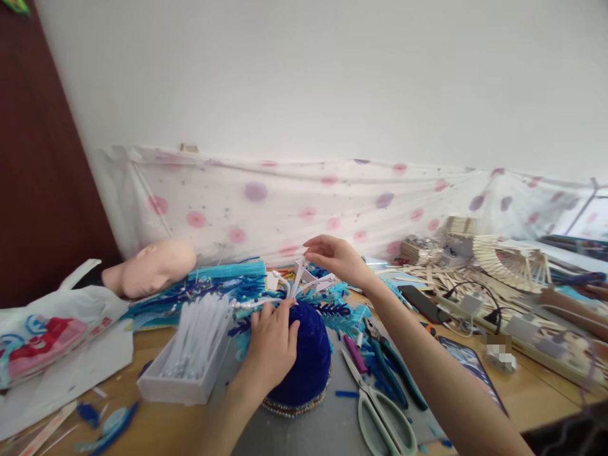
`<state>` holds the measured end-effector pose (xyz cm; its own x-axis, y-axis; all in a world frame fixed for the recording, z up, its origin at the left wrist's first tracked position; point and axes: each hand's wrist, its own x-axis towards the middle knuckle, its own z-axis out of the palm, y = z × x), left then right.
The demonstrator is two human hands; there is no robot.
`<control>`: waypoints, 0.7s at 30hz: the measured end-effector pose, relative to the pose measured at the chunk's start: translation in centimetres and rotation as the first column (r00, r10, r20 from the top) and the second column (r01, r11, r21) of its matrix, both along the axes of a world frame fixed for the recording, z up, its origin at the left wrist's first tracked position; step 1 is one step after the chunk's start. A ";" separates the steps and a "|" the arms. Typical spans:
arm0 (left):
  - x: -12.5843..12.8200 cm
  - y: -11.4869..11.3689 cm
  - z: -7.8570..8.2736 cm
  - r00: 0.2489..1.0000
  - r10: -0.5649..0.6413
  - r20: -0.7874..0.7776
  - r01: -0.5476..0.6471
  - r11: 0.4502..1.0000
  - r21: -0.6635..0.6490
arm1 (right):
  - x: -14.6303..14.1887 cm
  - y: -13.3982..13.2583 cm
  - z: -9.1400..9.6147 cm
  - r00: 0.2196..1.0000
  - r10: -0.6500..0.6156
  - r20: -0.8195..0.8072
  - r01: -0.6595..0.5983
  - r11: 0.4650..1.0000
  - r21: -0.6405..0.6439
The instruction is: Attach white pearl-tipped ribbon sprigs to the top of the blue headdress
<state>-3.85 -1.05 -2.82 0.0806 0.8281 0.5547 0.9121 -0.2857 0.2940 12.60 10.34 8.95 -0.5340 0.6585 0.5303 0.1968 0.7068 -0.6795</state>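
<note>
A dark blue velvet dome-shaped headpiece (311, 364) with a beaded rim sits on the table in front of me. My left hand (270, 345) lies over its top left side, fingers curled against it. My right hand (335, 256) hovers just above and behind, fingers pinched on a thin white wire ornament (299, 278) that rises from the headpiece's crown. Turquoise and blue feather-like trims (339, 310) fan out behind the dome.
A clear box of white sticks (192, 354) stands left of the headpiece. Scissors (380, 411) and pliers (389, 373) lie to the right, with a phone (420, 303), cables and a wooden stick fan (510, 259). A mannequin head (152, 269) lies at the back left.
</note>
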 end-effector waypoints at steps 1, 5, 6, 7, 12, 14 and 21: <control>0.0 0.1 0.0 1.000 -0.002 -0.003 0.002 1.000 0.004 | 0.1 0.0 -0.1 1.000 -0.002 -0.011 0.002 1.000 -0.006; -0.1 0.2 -0.1 1.000 -0.009 -0.010 0.009 1.000 0.017 | 0.0 -0.1 -0.7 0.999 -0.028 -0.029 0.028 1.000 -0.005; -0.1 0.2 -0.1 1.000 -0.009 -0.010 0.009 1.000 0.019 | -0.1 -0.2 -0.9 0.999 -0.037 -0.033 0.037 0.999 0.002; -0.1 0.2 -0.1 1.000 -0.009 -0.010 0.009 1.000 0.021 | -0.3 -0.2 -1.0 0.998 -0.044 -0.036 0.045 0.999 0.009; -0.1 0.1 0.2 1.000 -0.021 0.002 0.021 1.000 0.016 | -1.3 -0.4 -1.6 0.998 -0.033 -0.056 0.034 0.999 0.032; -0.1 0.1 0.3 0.999 -0.031 0.008 0.031 1.000 0.004 | -1.6 -0.3 -1.6 0.998 -0.006 -0.059 0.008 1.000 0.028; -0.6 0.5 -0.2 0.993 -0.095 0.074 0.096 0.995 -0.011 | -1.9 -0.2 -1.4 0.997 0.027 -0.070 -0.028 1.000 -0.003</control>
<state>-4.47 -0.56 -2.97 0.1192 0.8268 0.5498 0.8568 -0.3655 0.3639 10.69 10.10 7.51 -0.5138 0.6463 0.5642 0.1295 0.7085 -0.6937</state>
